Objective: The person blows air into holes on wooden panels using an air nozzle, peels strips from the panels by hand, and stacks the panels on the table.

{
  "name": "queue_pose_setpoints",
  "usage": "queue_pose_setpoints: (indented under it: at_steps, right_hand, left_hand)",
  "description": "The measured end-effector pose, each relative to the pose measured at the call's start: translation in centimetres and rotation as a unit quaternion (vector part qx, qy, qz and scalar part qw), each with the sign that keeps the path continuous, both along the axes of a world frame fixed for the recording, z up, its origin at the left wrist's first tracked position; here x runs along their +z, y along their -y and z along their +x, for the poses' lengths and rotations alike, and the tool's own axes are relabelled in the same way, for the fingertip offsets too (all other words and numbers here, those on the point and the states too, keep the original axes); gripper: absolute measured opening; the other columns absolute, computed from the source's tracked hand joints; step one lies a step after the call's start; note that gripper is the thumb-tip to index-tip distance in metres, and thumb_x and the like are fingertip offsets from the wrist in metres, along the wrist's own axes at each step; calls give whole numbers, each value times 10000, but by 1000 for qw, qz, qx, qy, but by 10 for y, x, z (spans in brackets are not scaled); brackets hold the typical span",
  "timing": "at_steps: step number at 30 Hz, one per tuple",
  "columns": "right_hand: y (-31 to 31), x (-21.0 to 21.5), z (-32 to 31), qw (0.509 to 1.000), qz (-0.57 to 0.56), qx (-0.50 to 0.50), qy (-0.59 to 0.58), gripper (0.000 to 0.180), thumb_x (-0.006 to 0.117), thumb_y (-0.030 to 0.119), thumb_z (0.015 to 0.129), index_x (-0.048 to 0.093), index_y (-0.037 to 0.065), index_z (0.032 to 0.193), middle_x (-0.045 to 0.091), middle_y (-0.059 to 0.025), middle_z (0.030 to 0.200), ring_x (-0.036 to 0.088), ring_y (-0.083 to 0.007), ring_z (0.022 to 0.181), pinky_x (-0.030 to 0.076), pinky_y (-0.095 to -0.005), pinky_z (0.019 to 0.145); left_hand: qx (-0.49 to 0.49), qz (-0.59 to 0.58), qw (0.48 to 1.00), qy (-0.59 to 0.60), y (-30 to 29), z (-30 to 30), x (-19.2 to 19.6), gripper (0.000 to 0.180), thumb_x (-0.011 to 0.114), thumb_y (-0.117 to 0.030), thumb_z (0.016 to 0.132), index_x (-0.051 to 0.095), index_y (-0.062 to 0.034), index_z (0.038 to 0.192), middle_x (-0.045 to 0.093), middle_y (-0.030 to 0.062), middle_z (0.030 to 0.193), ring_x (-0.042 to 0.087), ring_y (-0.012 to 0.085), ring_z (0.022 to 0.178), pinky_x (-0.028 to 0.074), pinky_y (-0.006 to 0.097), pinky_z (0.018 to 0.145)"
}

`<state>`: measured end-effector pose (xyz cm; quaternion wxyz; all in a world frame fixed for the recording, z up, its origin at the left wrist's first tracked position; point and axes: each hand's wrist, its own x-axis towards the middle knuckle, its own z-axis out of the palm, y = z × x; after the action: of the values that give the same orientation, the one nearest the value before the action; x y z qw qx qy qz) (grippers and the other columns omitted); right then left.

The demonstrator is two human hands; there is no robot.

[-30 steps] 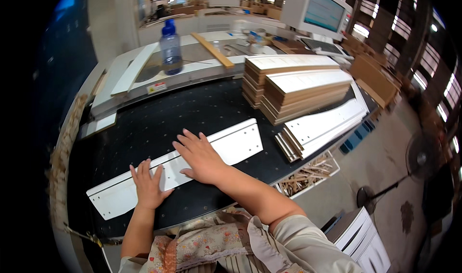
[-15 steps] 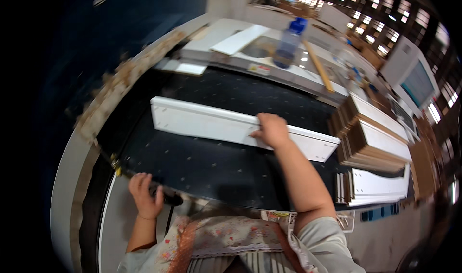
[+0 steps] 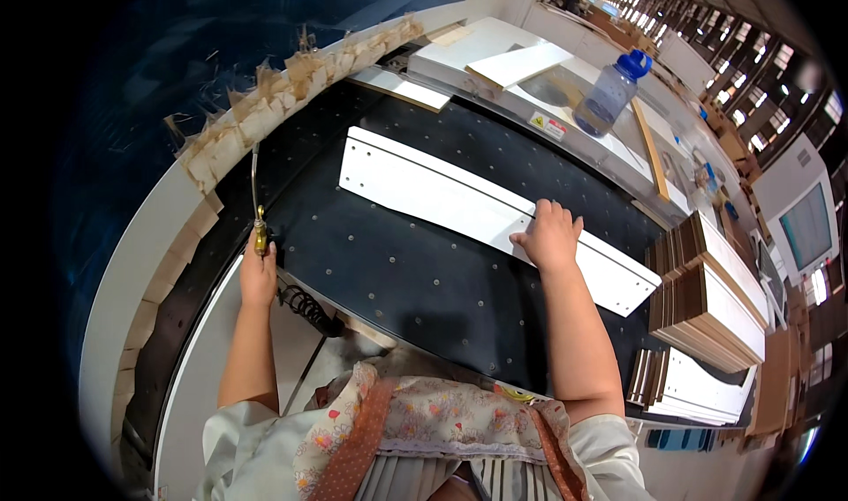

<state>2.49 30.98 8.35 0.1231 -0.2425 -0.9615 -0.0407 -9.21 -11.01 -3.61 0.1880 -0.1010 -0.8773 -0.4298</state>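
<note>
A long white panel (image 3: pixel 442 196) with small holes at its ends lies flat on the black perforated worktable (image 3: pixel 415 276). My right hand (image 3: pixel 548 234) presses down on the panel near its right end, fingers spread. My left hand (image 3: pixel 258 276) is at the table's left edge, closed around an air blow gun (image 3: pixel 259 227) with a brass fitting and a thin metal nozzle pointing up. A black coiled hose (image 3: pixel 309 308) hangs from the gun below the table edge.
Stacks of white and wood-edged panels (image 3: pixel 707 311) stand at the right. A blue-capped water bottle (image 3: pixel 611 93) and a wooden strip (image 3: pixel 652 148) rest on the machine bed behind. Torn tape lines the curved left rim (image 3: pixel 265 113). A monitor (image 3: pixel 804 227) stands far right.
My left hand left the panel, dropped to the table's left edge and took hold of the blow gun. My right hand stayed on the panel. My head turned left.
</note>
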Motion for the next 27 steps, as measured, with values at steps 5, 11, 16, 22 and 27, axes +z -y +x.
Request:
queue_pose_setpoints:
  at_steps: [5, 11, 16, 22, 27]
  right_hand:
    - [-12, -11, 4, 999, -6, 28, -41, 531, 797, 298, 573, 542, 59, 973, 555, -85, 947, 505, -268, 944, 328, -446, 903]
    - [-14, -14, 3, 996, -27, 55, -63, 621, 812, 315, 520, 547, 55, 1018, 566, -90, 933, 509, -276, 941, 348, -400, 847]
    - [-20, -16, 4, 993, -24, 74, -89, 647, 811, 312, 519, 544, 53, 1048, 563, -93, 930, 505, -277, 936, 339, -397, 858]
    - [-20, -17, 9, 987, -35, 102, -118, 612, 799, 268, 546, 539, 41, 1052, 554, -95, 939, 486, -276, 944, 301, -409, 908]
    - [-22, -23, 9, 987, -24, 106, -123, 662, 805, 271, 539, 523, 39, 1090, 552, -94, 954, 481, -279, 958, 291, -423, 922]
  left_hand:
    - [-88, 48, 994, -33, -31, 22, 22, 342, 516, -85, 863, 475, 9, 1189, 549, 183, 1082, 531, 310, 1024, 395, 343, 901]
    - [-343, -148, 926, 56, -136, 85, 73, 275, 555, -233, 834, 499, -17, 996, 584, 211, 813, 567, 382, 784, 445, 458, 687]
    - [-320, -247, 902, 149, -154, 78, 73, 255, 495, -231, 880, 457, -16, 1012, 585, 202, 731, 569, 402, 700, 446, 468, 624]
    - [-183, -245, 941, 144, -113, 51, 67, 298, 462, -281, 894, 447, -13, 1022, 602, 226, 784, 574, 419, 745, 448, 490, 656]
    - [-89, -239, 956, 144, -80, 26, 64, 319, 440, -284, 904, 439, 19, 1004, 606, 234, 782, 578, 420, 767, 454, 488, 675]
